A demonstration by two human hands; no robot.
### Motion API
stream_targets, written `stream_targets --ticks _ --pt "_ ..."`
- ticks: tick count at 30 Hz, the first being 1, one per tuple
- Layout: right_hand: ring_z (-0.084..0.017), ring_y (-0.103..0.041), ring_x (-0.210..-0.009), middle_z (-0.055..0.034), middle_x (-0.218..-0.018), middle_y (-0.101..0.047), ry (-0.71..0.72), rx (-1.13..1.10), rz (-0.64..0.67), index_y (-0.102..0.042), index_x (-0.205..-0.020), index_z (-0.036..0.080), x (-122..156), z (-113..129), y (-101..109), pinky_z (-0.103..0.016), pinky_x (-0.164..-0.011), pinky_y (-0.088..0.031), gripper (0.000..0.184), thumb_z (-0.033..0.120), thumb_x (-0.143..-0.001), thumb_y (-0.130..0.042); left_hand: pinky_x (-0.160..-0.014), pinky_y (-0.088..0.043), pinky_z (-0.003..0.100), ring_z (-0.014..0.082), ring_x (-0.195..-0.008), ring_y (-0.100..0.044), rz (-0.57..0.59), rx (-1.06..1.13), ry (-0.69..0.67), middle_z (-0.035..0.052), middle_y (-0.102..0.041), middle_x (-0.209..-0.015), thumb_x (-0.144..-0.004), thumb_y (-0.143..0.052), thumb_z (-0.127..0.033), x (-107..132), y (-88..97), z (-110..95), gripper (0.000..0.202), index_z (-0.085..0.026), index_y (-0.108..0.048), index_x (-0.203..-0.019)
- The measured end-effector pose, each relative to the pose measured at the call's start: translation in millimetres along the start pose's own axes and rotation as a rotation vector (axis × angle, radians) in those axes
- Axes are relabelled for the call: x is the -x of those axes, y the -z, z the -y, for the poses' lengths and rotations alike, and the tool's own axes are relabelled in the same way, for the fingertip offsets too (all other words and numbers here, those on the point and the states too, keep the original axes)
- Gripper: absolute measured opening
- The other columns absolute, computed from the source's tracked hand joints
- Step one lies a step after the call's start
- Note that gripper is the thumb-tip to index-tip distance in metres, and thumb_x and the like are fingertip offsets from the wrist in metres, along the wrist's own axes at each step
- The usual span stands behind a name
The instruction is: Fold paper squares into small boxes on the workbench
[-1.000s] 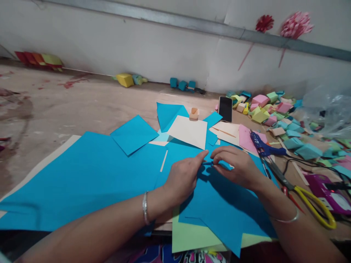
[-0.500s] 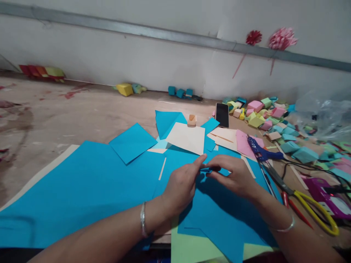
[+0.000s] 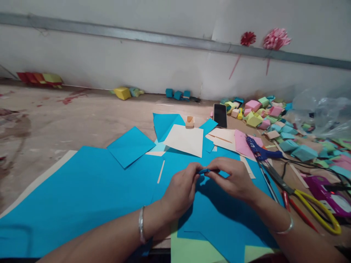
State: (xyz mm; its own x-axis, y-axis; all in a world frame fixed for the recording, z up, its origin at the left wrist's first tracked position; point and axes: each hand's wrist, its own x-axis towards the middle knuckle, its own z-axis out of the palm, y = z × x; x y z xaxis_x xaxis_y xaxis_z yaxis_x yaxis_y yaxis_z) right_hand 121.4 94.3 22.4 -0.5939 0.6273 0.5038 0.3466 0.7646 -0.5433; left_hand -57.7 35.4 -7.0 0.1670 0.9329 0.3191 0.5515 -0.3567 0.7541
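Note:
A small folded piece of blue paper [image 3: 203,171] is pinched between my two hands, over the blue sheets. My left hand [image 3: 182,188] is closed on its left end, thumb and fingers together. From the other side, the thumb and fingertips of my right hand [image 3: 231,177] grip its right end. Most of the piece is hidden by the fingers. Beneath lies a large blue sheet [image 3: 109,190], with a blue square [image 3: 131,147] on its far edge. A cream sheet [image 3: 184,140] lies just beyond my hands, and a small open paper box [image 3: 189,122] stands behind it.
To the right lie a blue glue gun [image 3: 261,151], yellow-handled scissors [image 3: 318,210], a pen [image 3: 270,186] and a purple device [image 3: 329,197]. A phone [image 3: 220,115] lies farther back. Many folded paper pieces [image 3: 255,118] and a clear plastic bag [image 3: 320,113] fill the back right.
My left thumb, raised before, has come down against the blue paper piece. Both hands stay in nearly the same place, and the view has shifted slightly.

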Motion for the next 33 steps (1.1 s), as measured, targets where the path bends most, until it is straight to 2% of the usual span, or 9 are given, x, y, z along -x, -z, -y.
stream_targets --ticks 5,9,14,28,30,33 --pt "-0.014 -0.061 -0.064 -0.0031 -0.071 -0.068 -0.024 -0.032 -0.008 -0.066 -0.076 0.019 -1.7 1.2 3.1 -0.027 -0.058 -0.046 0.012 0.022 -0.087 -0.061 -0.066 -0.049 0.029 0.0171 -0.077 -0.066 0.046 -0.042 0.054 0.0046 -0.07 -0.092 -0.098 -0.04 -0.028 -1.6 3.7 -0.2 0.018 -0.02 -0.055 -0.105" --pt "-0.013 -0.057 -0.065 -0.0016 -0.07 -0.064 -0.076 -0.078 0.006 -0.064 -0.076 0.019 -2.8 2.4 3.6 -0.027 -0.059 -0.045 0.01 0.021 -0.086 -0.062 -0.061 -0.044 0.028 0.0165 -0.07 -0.064 0.071 -0.077 0.073 0.0034 -0.07 -0.086 -0.099 -0.04 -0.034 -1.9 5.0 0.7 0.024 -0.019 -0.059 -0.1" --pt "-0.014 -0.055 -0.068 -0.0029 -0.077 -0.063 -0.128 -0.088 0.014 -0.064 -0.086 0.019 -2.1 5.4 -0.3 -0.028 -0.061 -0.045 0.008 0.026 -0.087 -0.061 -0.057 -0.038 0.026 0.0154 -0.063 -0.059 0.099 -0.104 0.103 0.0026 -0.066 -0.078 -0.099 -0.038 -0.033 -1.5 4.7 -1.4 0.025 -0.018 -0.059 -0.095" --pt "-0.014 -0.055 -0.066 -0.0015 -0.068 -0.062 -0.114 -0.094 0.013 -0.061 -0.073 0.019 1.6 3.4 -0.1 -0.027 -0.06 -0.044 0.016 0.022 -0.089 -0.058 -0.056 -0.033 0.026 0.0137 -0.059 -0.051 0.146 -0.119 0.086 0.0013 -0.061 -0.071 -0.098 -0.037 -0.034 0.3 0.5 0.1 0.029 -0.018 -0.056 -0.084" --pt "-0.014 -0.056 -0.066 -0.0018 -0.07 -0.063 -0.094 -0.074 0.038 -0.062 -0.076 0.019 1.4 0.5 0.1 -0.026 -0.06 -0.045 0.015 0.021 -0.089 -0.057 -0.056 -0.033 0.026 0.014 -0.059 -0.052 0.144 -0.125 0.091 0.0013 -0.06 -0.071 -0.098 -0.037 -0.033 0.0 0.1 0.5 0.028 -0.018 -0.056 -0.084" --pt "-0.016 -0.061 -0.074 -0.0049 -0.081 -0.068 0.003 0.032 0.069 -0.065 -0.092 0.019 1.9 -5.9 -1.1 -0.028 -0.066 -0.048 0.011 0.021 -0.091 -0.055 -0.057 -0.034 0.027 0.0148 -0.061 -0.053 0.14 -0.136 0.11 0.0016 -0.06 -0.071 -0.098 -0.037 -0.032 -1.1 0.3 1.4 0.027 -0.018 -0.056 -0.084"
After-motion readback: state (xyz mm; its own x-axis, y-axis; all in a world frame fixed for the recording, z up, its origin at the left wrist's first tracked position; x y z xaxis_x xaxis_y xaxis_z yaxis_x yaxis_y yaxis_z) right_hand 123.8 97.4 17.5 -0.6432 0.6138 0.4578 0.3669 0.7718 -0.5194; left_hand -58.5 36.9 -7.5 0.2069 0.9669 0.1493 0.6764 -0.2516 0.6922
